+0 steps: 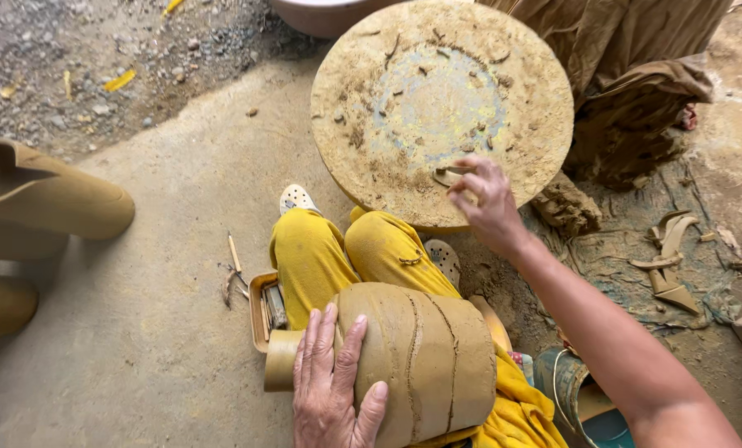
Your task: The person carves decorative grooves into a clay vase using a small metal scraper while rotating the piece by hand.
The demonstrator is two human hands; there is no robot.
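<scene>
My left hand (331, 383) lies flat, fingers spread, on the brown ribbed unfired clay pot (420, 358) lying sideways on my lap, near me. My right hand (488, 199) pinches a small clay scrap (452, 174) on the round clay-caked turntable (441, 108) beyond my knees.

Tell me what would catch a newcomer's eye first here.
The round clay-caked wheel at top centre stands out, with the right hand picking at a clay scrap near its rim. Below, the left hand rests on a raw clay pot lying across yellow trousers.
</scene>
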